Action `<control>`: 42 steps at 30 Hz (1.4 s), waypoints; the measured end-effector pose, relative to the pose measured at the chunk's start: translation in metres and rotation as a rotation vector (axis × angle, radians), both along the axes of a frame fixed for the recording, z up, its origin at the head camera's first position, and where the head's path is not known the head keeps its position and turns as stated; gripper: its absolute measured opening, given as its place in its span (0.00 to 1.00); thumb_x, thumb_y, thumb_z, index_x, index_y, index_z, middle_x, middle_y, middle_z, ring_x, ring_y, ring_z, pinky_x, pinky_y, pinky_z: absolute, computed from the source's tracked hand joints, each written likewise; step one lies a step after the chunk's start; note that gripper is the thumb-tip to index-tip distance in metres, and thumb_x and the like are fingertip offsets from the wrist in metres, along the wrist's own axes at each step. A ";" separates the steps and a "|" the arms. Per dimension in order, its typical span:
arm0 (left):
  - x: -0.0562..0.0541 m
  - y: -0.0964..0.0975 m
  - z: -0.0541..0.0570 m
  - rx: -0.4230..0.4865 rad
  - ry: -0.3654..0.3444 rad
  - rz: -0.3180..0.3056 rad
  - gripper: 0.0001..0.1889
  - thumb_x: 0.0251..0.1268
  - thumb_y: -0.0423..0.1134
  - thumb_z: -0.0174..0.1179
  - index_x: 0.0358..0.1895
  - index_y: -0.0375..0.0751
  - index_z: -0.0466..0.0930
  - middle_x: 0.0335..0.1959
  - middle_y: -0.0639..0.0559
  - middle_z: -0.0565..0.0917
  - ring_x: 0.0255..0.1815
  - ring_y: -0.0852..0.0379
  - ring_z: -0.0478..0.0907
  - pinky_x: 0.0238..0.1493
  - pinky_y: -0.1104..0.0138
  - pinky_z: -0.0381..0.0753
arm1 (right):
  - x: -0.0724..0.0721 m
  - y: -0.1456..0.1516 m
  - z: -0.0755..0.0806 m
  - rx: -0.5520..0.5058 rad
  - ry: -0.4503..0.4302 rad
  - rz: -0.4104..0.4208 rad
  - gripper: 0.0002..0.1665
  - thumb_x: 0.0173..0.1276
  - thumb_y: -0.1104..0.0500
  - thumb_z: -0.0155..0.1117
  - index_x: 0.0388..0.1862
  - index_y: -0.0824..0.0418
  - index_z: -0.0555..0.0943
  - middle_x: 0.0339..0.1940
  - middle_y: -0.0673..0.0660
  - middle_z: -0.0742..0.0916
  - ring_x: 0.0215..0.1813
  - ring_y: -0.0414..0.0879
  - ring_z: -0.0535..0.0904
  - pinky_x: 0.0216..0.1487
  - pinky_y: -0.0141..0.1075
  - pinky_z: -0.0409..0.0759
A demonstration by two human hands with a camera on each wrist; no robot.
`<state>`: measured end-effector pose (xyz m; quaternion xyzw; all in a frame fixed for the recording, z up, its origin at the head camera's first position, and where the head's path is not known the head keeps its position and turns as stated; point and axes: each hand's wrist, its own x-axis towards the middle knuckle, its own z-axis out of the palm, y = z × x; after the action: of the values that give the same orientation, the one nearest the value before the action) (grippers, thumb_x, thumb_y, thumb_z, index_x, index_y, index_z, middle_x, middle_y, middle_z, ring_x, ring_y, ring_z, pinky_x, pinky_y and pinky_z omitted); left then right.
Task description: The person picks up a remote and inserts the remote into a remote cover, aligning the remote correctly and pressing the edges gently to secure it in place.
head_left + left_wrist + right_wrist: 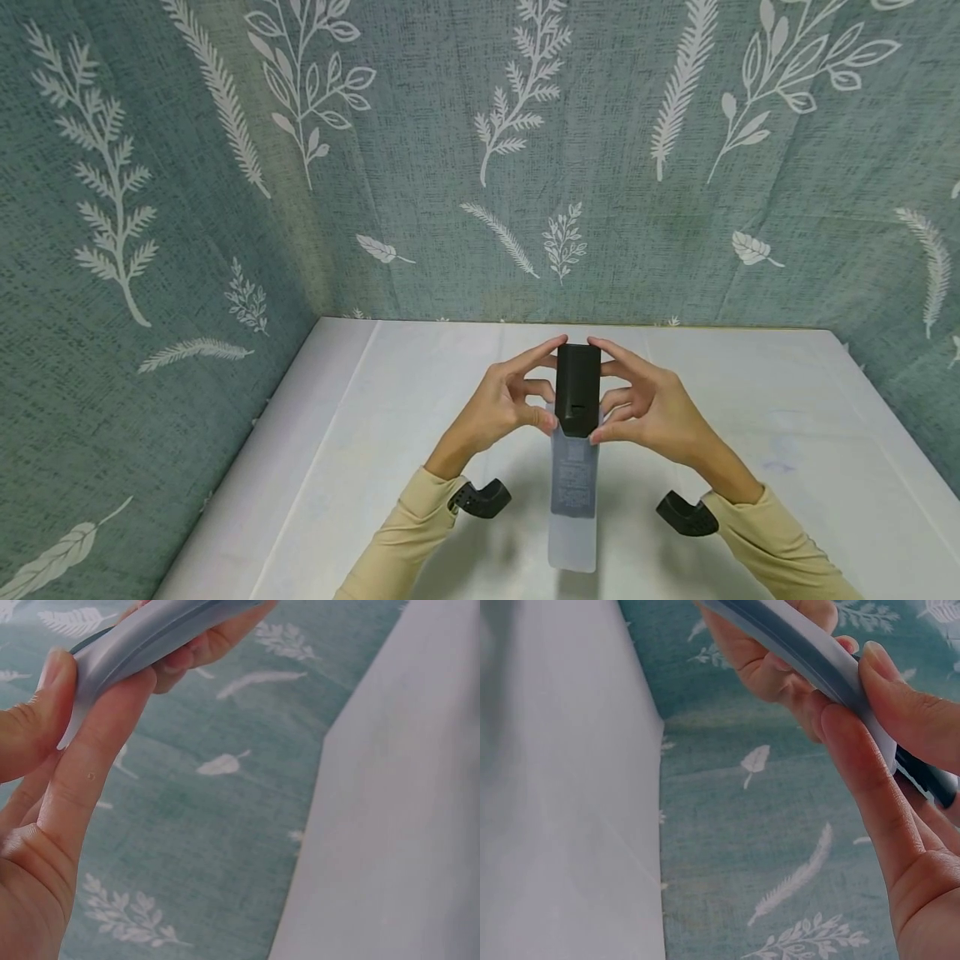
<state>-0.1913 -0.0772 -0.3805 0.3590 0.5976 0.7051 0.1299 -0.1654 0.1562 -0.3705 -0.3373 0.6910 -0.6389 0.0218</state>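
Note:
A long black device [577, 383], resembling a remote control seen from its back, sits partly inside a translucent grey-blue sleeve [572, 546]. Faint print shows through the sleeve, whose lighter lower end extends past the darker part. From the left side, my left hand [498, 400] pinches the sleeve's edge with its index fingertip at the device's top corner. My right hand [652, 412] mirrors this on the other side. In the wrist views, thumb and fingers clamp the curved sleeve [165, 637]; a dark end of the device [930, 776] pokes out beside the right fingers.
Beneath the hands lies a white table [420, 375]. Green-blue cloth [420, 167] with white leaf prints rises along its back and sides. A black wrist device [480, 498] is at the left cuff, another [686, 512] at the right.

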 end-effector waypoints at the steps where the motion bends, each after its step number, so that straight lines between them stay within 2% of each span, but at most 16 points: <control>1: 0.000 0.000 0.000 0.002 -0.001 -0.001 0.47 0.48 0.14 0.62 0.73 0.48 0.58 0.58 0.38 0.70 0.34 0.55 0.81 0.31 0.51 0.84 | 0.000 0.000 0.000 -0.007 0.005 0.004 0.59 0.45 0.76 0.74 0.75 0.60 0.56 0.58 0.74 0.74 0.36 0.54 0.85 0.32 0.45 0.84; 10: -0.001 -0.001 0.000 0.004 -0.001 0.001 0.45 0.48 0.13 0.61 0.72 0.41 0.58 0.56 0.37 0.70 0.31 0.56 0.80 0.29 0.49 0.84 | 0.000 -0.001 0.000 -0.047 0.052 0.017 0.58 0.44 0.78 0.74 0.74 0.64 0.57 0.53 0.64 0.80 0.32 0.53 0.84 0.32 0.45 0.84; 14: 0.000 -0.002 0.001 -0.009 0.005 -0.003 0.46 0.50 0.13 0.60 0.73 0.46 0.58 0.57 0.37 0.70 0.32 0.54 0.80 0.27 0.48 0.83 | 0.000 -0.002 0.000 -0.059 0.059 0.031 0.58 0.44 0.79 0.73 0.74 0.65 0.56 0.53 0.64 0.80 0.33 0.53 0.84 0.32 0.45 0.84; 19: 0.002 -0.004 0.002 -0.039 0.020 -0.020 0.48 0.51 0.14 0.61 0.74 0.52 0.54 0.60 0.39 0.68 0.34 0.45 0.79 0.27 0.48 0.83 | 0.001 -0.003 0.000 -0.052 0.056 0.045 0.59 0.45 0.78 0.72 0.75 0.64 0.53 0.53 0.66 0.78 0.34 0.53 0.84 0.32 0.45 0.84; 24: 0.002 -0.006 0.005 -0.034 0.030 -0.063 0.50 0.52 0.15 0.60 0.75 0.53 0.49 0.62 0.39 0.66 0.38 0.48 0.79 0.32 0.54 0.84 | 0.001 -0.004 0.002 -0.048 0.065 0.056 0.60 0.46 0.79 0.71 0.75 0.63 0.52 0.53 0.69 0.76 0.34 0.53 0.83 0.30 0.43 0.84; 29: 0.003 -0.008 0.006 -0.032 0.008 -0.113 0.50 0.53 0.15 0.60 0.76 0.53 0.47 0.66 0.41 0.62 0.44 0.53 0.79 0.34 0.64 0.81 | 0.002 -0.004 0.004 0.003 0.018 0.048 0.60 0.48 0.77 0.72 0.76 0.60 0.51 0.54 0.72 0.74 0.34 0.53 0.83 0.30 0.43 0.84; 34: 0.003 -0.008 0.005 -0.004 -0.014 -0.140 0.51 0.52 0.14 0.60 0.76 0.52 0.47 0.67 0.40 0.61 0.48 0.53 0.78 0.37 0.65 0.81 | 0.002 -0.003 0.002 0.042 -0.060 0.077 0.62 0.50 0.75 0.72 0.77 0.55 0.47 0.58 0.69 0.73 0.33 0.54 0.83 0.31 0.47 0.84; 42: 0.002 -0.009 0.004 -0.008 -0.008 -0.183 0.48 0.56 0.18 0.60 0.76 0.51 0.46 0.66 0.39 0.62 0.46 0.53 0.78 0.38 0.66 0.81 | 0.000 -0.001 -0.001 -0.001 -0.092 0.205 0.66 0.52 0.77 0.69 0.78 0.52 0.39 0.69 0.74 0.62 0.50 0.59 0.81 0.40 0.50 0.83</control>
<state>-0.1892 -0.0859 -0.3768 0.4088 0.5643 0.6895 0.1977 -0.1659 0.1549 -0.3719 -0.3765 0.6510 -0.6484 0.1186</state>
